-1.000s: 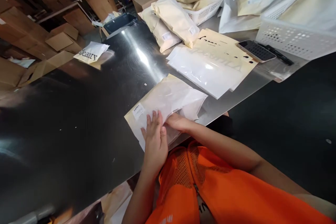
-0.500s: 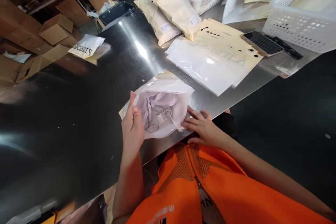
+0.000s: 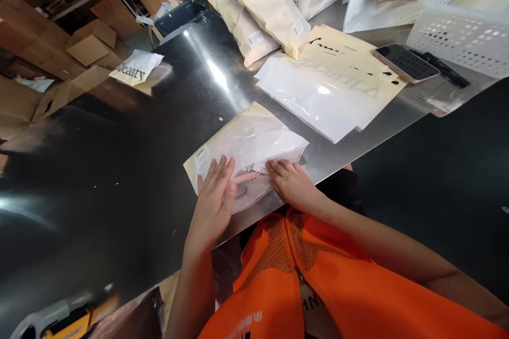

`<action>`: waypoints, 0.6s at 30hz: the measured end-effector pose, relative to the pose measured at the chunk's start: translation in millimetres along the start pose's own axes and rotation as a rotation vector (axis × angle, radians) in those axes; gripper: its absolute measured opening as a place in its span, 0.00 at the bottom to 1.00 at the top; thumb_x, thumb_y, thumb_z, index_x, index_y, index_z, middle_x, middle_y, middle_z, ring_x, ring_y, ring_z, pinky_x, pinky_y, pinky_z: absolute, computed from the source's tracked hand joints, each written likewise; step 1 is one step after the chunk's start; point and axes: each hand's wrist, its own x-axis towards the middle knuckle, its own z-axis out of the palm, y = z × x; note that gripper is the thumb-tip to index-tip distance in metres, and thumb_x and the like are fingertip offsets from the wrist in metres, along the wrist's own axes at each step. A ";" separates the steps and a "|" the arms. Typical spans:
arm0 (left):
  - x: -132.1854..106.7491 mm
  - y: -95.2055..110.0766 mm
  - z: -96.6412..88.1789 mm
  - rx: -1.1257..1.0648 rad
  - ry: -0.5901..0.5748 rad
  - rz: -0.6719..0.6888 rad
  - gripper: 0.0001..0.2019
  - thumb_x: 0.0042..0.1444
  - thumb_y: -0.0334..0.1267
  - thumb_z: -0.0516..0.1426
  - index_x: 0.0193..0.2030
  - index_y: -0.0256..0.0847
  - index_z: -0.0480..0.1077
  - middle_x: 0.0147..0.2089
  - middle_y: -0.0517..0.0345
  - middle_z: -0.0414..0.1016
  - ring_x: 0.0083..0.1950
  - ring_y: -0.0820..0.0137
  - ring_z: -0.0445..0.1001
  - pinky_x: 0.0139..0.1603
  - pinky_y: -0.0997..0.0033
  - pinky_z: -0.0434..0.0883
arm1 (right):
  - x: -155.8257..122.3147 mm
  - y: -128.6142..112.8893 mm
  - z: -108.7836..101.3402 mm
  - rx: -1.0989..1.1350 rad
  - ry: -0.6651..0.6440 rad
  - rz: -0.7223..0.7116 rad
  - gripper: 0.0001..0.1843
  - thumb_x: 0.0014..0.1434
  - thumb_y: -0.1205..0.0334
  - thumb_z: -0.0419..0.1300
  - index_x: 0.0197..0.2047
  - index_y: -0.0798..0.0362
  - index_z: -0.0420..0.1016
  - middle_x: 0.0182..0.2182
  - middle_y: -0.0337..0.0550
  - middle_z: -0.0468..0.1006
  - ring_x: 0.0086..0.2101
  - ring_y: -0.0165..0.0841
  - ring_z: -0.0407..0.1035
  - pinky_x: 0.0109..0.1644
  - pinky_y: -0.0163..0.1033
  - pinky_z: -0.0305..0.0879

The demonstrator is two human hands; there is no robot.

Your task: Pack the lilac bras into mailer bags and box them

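Observation:
A cream plastic mailer bag (image 3: 246,140) with a small white label lies flat near the front edge of the steel table (image 3: 131,169). My left hand (image 3: 217,196) rests flat on its near left end, fingers stretched out. Beside it, my right hand (image 3: 292,183) presses its fingers on the bag's near right edge, where a flap is folded. A pale garment shows through the bag's open end between my hands.
A stack of flat white and cream mailers (image 3: 330,85) lies to the right, with a phone (image 3: 405,62) beyond it. Filled cream bags (image 3: 266,10), white baskets (image 3: 461,37) and a "Beauty" bag (image 3: 135,68) sit farther back. Cardboard boxes (image 3: 87,47) stand left.
Half a second ago my left hand held the bag's mouth open, showing the garment. Now the bag lies flat again with both hands pressed on it.

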 end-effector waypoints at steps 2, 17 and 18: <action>-17.9 -10.9 3.2 0.053 0.073 0.032 0.21 0.66 0.47 0.50 0.64 0.51 0.66 0.69 0.54 0.62 0.72 0.57 0.55 0.73 0.46 0.48 | 5.1 0.2 2.2 -0.037 -0.044 0.120 0.22 0.70 0.58 0.49 0.56 0.63 0.74 0.56 0.58 0.70 0.52 0.47 0.62 0.49 0.49 0.58; -96.0 -38.4 62.7 -1.077 0.174 -0.760 0.25 0.45 0.59 0.66 0.21 0.39 0.64 0.19 0.65 0.60 0.21 0.77 0.58 0.22 0.78 0.58 | -1.0 -115.9 8.7 1.609 -0.783 0.264 0.37 0.59 0.25 0.48 0.24 0.54 0.63 0.19 0.39 0.64 0.21 0.27 0.57 0.25 0.34 0.53; -96.9 -37.2 62.2 -1.099 0.181 -0.773 0.25 0.43 0.58 0.67 0.21 0.39 0.64 0.20 0.65 0.61 0.22 0.77 0.59 0.23 0.78 0.59 | 1.2 -122.6 10.0 1.614 -0.731 0.263 0.38 0.57 0.25 0.50 0.22 0.54 0.61 0.18 0.38 0.61 0.21 0.26 0.55 0.24 0.34 0.51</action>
